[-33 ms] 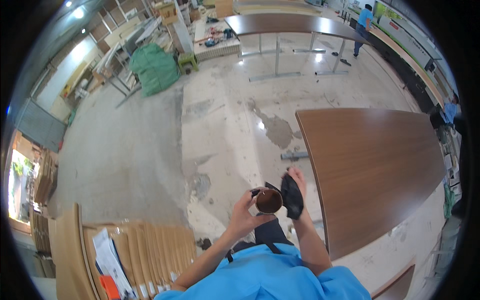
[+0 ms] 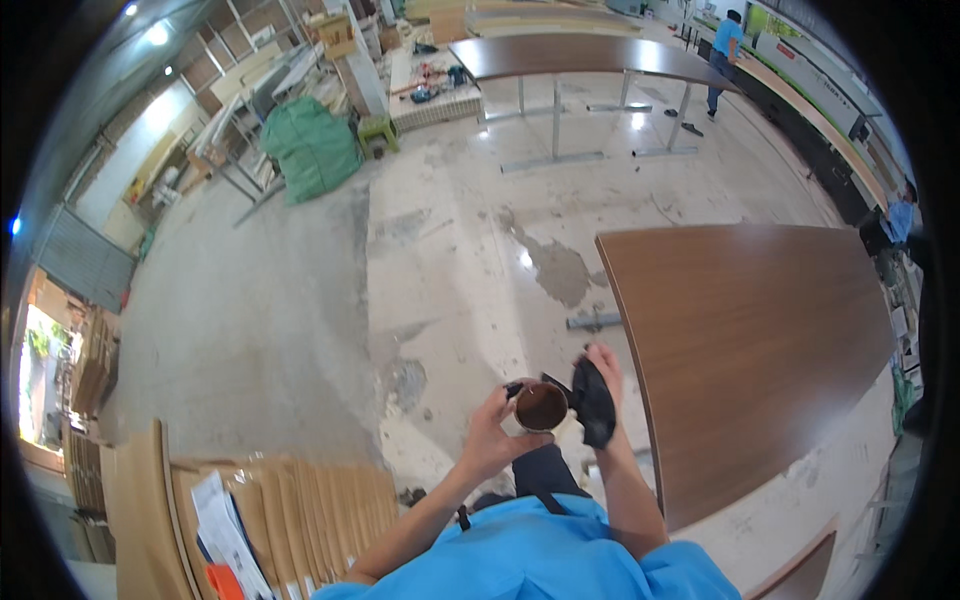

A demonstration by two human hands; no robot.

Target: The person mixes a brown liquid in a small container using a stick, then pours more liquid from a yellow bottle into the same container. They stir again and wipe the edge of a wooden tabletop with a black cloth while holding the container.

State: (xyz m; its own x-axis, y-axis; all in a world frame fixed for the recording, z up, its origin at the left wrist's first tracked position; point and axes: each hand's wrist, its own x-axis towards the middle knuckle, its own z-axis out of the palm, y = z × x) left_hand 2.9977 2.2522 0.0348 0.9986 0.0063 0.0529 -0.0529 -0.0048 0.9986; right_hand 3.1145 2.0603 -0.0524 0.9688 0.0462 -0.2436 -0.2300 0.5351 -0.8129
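Observation:
In front of my waist, my left hand [image 2: 490, 440] is wrapped round a round open container [image 2: 541, 408], like a small can or cup. Its inside looks brown; whether that is a filling or the wall I cannot tell. A small black piece shows by the fingers at its rim. Just to its right, my right hand [image 2: 606, 362] is closed on a limp black cloth [image 2: 594, 402], which hides most of the palm. A narrow dark piece [image 2: 558, 384] reaches from the cloth toward the container's rim; its kind is unclear.
A brown tabletop [image 2: 750, 350] stands close on my right. Wrapped brown boards [image 2: 320, 510], with papers [image 2: 225, 525] and an orange object on them, lie at lower left. Farther off are another table [image 2: 590, 55], a green sack [image 2: 310, 150] and a person [image 2: 727, 55].
The view has shifted slightly, so the scene sits a little lower. My right hand and the black cloth are slightly farther from the container, showing more of the narrow dark piece.

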